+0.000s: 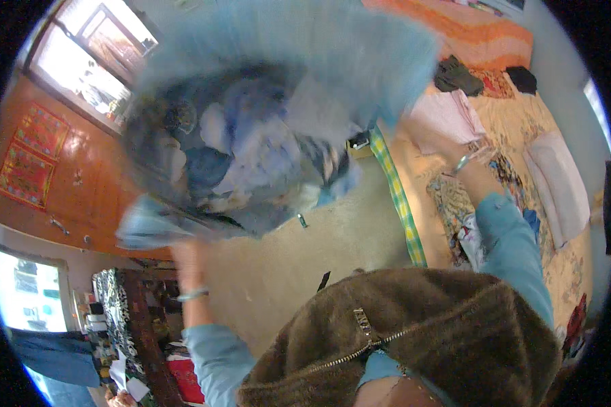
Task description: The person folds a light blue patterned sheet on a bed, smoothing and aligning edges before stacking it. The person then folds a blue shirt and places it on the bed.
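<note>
A large light-blue cloth, apparently a garment (265,137), is spread out in the air in front of me. A dark, mixed print covers its middle, and motion blurs it. On the lower left, my left hand (187,252) grips the edge of the blue fabric. My right hand (412,127), also blurred, is at the fabric's right edge and appears to hold it; its fingers are hard to make out. Below that right arm is a bed (550,122) with a floral cover. A pink folded cloth (450,117) lies on it, just beyond my right wrist.
On the bed are a pale folded cloth (557,188), dark clothes (458,76) and a patterned garment (453,203). An orange striped cloth (468,35) lies at the far end. A brown door (81,168) and a cabinet (153,305) stand left of the bare floor (275,274).
</note>
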`<action>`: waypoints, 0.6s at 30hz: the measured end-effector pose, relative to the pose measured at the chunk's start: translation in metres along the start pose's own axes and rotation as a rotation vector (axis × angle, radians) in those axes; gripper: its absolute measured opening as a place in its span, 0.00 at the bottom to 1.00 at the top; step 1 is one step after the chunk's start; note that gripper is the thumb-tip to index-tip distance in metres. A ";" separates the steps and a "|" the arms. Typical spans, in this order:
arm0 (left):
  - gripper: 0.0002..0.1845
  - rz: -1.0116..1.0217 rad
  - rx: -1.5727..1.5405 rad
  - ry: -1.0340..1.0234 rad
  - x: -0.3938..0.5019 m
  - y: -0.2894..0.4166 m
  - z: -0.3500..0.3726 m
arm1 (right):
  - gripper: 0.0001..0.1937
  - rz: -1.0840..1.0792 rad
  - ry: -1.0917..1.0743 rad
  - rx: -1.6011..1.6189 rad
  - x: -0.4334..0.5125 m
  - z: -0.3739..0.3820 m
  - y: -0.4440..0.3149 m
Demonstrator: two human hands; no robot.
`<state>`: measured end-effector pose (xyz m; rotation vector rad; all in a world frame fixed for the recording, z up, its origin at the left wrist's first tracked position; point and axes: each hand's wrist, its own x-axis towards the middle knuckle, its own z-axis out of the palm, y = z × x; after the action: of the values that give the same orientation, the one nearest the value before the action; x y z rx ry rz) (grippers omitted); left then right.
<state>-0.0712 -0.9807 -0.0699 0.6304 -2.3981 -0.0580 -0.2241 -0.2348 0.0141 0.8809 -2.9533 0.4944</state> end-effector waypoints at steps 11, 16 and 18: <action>0.11 0.096 -0.417 0.286 0.079 0.012 -0.086 | 0.14 0.278 0.527 0.415 -0.071 -0.130 0.026; 0.16 0.182 0.050 -0.064 0.063 0.050 -0.080 | 0.13 0.357 0.627 0.504 -0.128 -0.138 0.018; 0.20 0.092 -0.391 -0.073 0.078 0.061 -0.093 | 0.13 0.391 0.719 0.543 -0.165 -0.157 0.022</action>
<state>-0.0934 -0.9518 0.0607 0.3389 -2.3882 -0.5040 -0.1085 -0.0817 0.1390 0.0530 -2.3148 1.3348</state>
